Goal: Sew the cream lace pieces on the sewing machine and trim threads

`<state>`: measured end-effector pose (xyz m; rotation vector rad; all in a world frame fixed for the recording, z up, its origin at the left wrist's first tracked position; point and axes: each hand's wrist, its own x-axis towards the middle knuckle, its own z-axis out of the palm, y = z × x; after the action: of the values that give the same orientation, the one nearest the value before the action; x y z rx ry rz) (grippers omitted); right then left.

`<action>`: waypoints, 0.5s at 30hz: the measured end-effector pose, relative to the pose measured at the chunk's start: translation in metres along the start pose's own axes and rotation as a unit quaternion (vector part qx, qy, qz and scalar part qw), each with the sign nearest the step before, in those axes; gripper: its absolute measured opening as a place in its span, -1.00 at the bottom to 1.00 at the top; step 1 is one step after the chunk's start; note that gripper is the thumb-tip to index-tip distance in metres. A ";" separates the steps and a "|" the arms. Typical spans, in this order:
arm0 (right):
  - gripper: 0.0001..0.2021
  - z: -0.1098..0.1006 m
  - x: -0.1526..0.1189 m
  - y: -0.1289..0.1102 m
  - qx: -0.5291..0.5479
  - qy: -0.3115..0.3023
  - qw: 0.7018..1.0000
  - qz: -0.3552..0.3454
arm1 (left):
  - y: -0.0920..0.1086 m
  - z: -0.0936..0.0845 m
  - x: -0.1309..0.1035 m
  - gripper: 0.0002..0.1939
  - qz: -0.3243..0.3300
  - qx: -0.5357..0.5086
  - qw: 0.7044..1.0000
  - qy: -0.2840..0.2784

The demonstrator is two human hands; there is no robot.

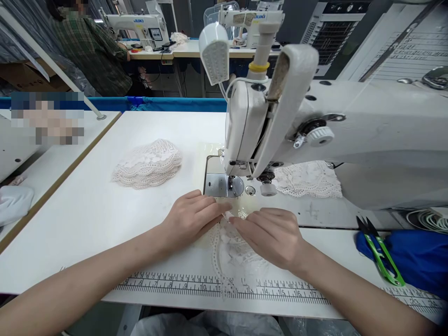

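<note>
Just in front of the sewing machine's needle plate, both hands pinch the top edge of a white lace piece. My left hand grips it from the left with thumb and forefinger. From the right, my right hand pinches the same edge, its fingers curled. The lace hangs toward me over the printed ruler and is partly covered by my right hand. Above the plate stands the white machine head; the lace lies short of the presser foot.
A stack of lace pieces lies left of the machine, and more lace lies under its arm. Green-handled snips rest on blue cloth at right. Another person sits near a second machine behind.
</note>
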<state>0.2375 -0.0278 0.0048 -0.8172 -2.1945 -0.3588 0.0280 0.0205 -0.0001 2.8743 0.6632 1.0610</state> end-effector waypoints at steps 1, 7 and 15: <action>-0.87 -0.001 0.000 -0.001 -0.017 -0.004 1.000 -0.017 | 0.000 0.001 -0.001 -0.87 -0.003 -0.005 1.000 -0.002; -0.82 -0.011 0.007 0.000 0.014 -0.063 0.998 -0.017 | 0.008 -0.005 0.001 -0.89 -0.120 -0.108 0.986 -0.043; -0.88 -0.022 0.017 0.012 0.300 -0.295 0.852 0.311 | 0.018 -0.005 0.007 -0.93 -0.184 -0.199 0.942 -0.195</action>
<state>0.2491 -0.0215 0.0328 -1.3027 -2.1866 0.9718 0.0372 0.0061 0.0107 2.3761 0.8012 0.4851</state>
